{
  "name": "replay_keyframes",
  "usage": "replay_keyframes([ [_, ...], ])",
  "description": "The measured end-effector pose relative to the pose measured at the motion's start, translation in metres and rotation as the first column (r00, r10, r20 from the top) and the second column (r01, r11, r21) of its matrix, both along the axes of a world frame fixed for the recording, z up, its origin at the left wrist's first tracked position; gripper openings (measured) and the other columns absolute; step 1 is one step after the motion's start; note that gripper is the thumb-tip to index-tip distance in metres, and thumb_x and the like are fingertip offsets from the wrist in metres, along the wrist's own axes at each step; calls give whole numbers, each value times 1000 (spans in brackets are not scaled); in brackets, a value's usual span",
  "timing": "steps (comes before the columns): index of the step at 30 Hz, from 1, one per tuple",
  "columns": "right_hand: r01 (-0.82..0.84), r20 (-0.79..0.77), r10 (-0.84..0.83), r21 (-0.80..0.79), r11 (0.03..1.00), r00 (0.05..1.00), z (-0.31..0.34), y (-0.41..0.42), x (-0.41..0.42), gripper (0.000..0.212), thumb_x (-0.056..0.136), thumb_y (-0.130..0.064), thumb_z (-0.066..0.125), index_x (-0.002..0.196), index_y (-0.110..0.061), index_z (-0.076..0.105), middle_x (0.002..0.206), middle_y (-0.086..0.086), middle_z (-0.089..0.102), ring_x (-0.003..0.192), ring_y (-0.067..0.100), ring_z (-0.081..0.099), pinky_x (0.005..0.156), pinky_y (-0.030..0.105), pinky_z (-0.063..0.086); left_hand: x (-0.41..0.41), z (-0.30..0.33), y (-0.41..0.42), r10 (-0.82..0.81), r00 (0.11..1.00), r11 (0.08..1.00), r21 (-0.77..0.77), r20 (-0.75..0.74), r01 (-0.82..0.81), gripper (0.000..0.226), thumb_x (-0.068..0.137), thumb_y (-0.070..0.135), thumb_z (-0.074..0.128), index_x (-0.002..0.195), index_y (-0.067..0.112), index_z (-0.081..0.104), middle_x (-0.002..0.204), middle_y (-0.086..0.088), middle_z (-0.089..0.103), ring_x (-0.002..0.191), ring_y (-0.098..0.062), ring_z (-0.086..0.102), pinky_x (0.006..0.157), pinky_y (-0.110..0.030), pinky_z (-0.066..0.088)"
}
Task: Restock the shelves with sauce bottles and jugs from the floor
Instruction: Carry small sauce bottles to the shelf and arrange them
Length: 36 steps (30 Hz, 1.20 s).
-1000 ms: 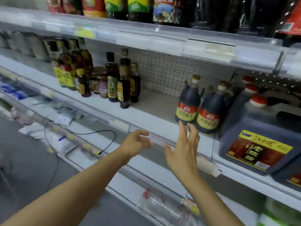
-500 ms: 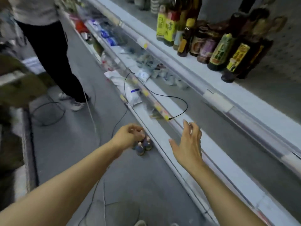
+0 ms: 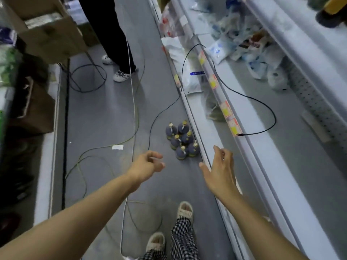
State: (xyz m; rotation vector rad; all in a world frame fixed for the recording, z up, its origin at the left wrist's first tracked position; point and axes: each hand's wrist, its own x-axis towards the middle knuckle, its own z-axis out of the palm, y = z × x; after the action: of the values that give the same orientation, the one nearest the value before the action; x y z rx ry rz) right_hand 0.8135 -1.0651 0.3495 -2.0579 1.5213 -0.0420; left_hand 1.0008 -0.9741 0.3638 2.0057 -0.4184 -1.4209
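The cardboard box [image 3: 48, 29] at far left is standing open; its contents are too blurred to identify. The left hand [image 3: 145, 164] is hanging with fingers loosely curled, holding nothing. Six sauce bottles [image 3: 181, 140] are standing clustered on the floor [image 3: 105, 117] beside the shelf base — restocking is judged unfinished. The right hand [image 3: 219, 171] is spreading open, empty, beside the lower shelf [image 3: 293, 147] — bags are lying on it farther along.

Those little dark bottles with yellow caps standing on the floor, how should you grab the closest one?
Probably by its narrow neck, just under the yellow cap, coming straight down from above. The closest small dark bottle stands upright, packed against its neighbours in the cluster of dark bottles, so its sides are crowded while the top is free. Both the left hand and right hand hold nothing.
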Motion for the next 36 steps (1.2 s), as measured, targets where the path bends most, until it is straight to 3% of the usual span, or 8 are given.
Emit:
replay_keyframes([
  [3,-42,-15,43,59,997,999,-38,-29,6,68,91,-33,57,145,-9,24,135,11,28,126,26,32,102,32,34,-3,-36,-24,40,999,998,43,3,-40,27,87,8,63,112,11,55,102,-11,63,91,-20,58,62,-22,39],
  [7,-73,-44,79,120,990,996,-94,-63,13,67,92,-34,56,145,-8,24,139,12,28,129,27,33,103,33,35,-7,-87,-57,78,997,995,57,29,-80,24,87,5,63,109,9,55,80,-2,60,76,-12,56,63,-18,41],
  [10,-81,-59,92,174,981,994,-140,-79,19,66,93,-34,53,146,-7,23,145,12,27,133,28,32,106,35,32,-7,-129,-79,78,996,995,59,45,-80,28,87,5,64,113,7,55,79,0,59,78,-14,56,63,-19,42],
  [15,-85,-36,98,273,958,995,-227,-95,30,68,95,-36,48,149,-10,16,155,9,20,141,24,23,112,33,25,6,-214,-109,100,993,990,97,64,-106,29,87,9,64,114,12,54,100,-9,60,91,-20,57,66,-24,44],
  [21,-88,55,75,320,943,996,-340,-110,52,69,95,-32,49,150,-12,13,156,7,21,143,21,22,111,27,22,23,-335,-141,45,992,993,102,114,-57,40,86,15,66,122,19,50,113,-3,54,100,-20,56,76,-30,45],
  [30,-4,120,-29,269,963,992,-487,-133,86,77,91,-34,57,149,-11,13,156,6,19,143,23,21,111,31,24,53,-477,-182,-122,954,992,56,273,111,60,86,19,67,137,24,36,138,-8,46,122,-24,48,96,-36,46],
  [34,59,171,-96,207,977,981,-529,-146,104,75,89,-35,59,149,-15,17,155,3,22,141,21,24,108,30,27,68,-516,-212,-187,903,978,-8,386,206,60,86,18,67,137,24,36,137,-7,45,121,-24,47,88,-29,41],
  [36,102,247,-142,168,980,958,-545,-151,108,70,90,-34,58,148,-17,23,154,2,25,141,20,25,109,31,27,71,-531,-227,-244,855,954,-43,457,295,60,85,17,67,136,25,36,138,-4,45,124,-23,46,92,-29,40],
])
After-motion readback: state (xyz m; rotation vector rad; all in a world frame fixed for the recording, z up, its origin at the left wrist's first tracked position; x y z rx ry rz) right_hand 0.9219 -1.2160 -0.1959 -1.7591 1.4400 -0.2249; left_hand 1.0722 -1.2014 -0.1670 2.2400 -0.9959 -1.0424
